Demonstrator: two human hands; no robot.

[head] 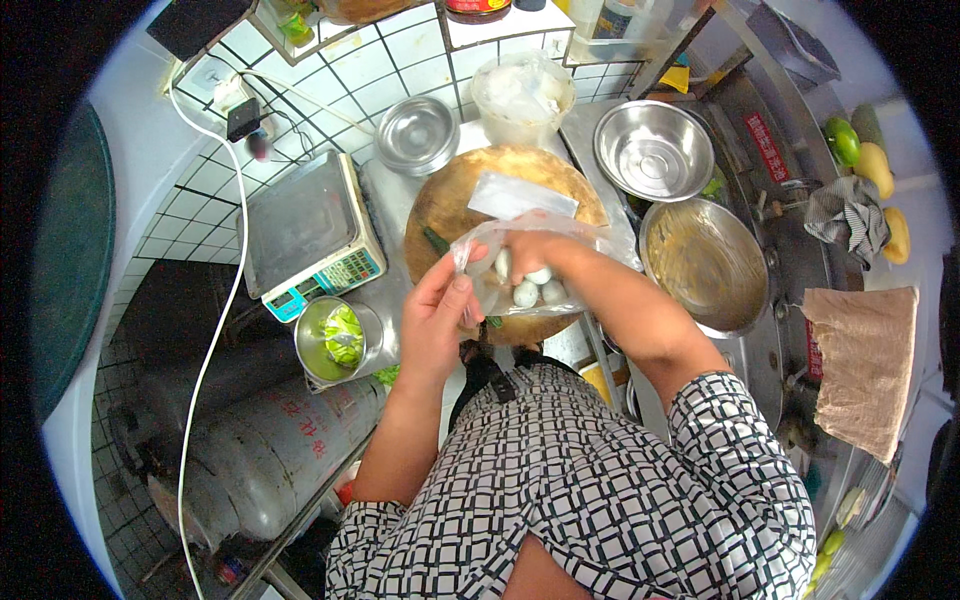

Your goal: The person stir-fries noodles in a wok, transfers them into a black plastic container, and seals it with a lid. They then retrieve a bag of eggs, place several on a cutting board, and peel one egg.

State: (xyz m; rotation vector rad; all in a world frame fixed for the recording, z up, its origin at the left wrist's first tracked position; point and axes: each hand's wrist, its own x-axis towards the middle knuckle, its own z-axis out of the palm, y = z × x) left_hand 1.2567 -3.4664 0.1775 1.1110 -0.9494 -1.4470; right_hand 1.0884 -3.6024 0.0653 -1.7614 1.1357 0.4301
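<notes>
My left hand (442,300) pinches the rim of a clear plastic bag (487,292) and holds it up over a round wooden chopping block (442,195). My right hand (532,251) reaches inside the bag, its fingers curled down among several pale eggs (526,294). Whether it grips one is hidden by the hand and the film. Behind the bag, the broad metal blade of a cleaver (517,196) lies flat on the block. A dark green cucumber (436,241) shows left of the bag, partly covered by it.
Left of the block stand a digital scale (307,225) and a steel pot (307,334) with cut green leaves (343,334). Steel bowls (417,135) and a plastic tub (523,97) are behind. At right are a steel basin (652,150) and a stained one (705,262).
</notes>
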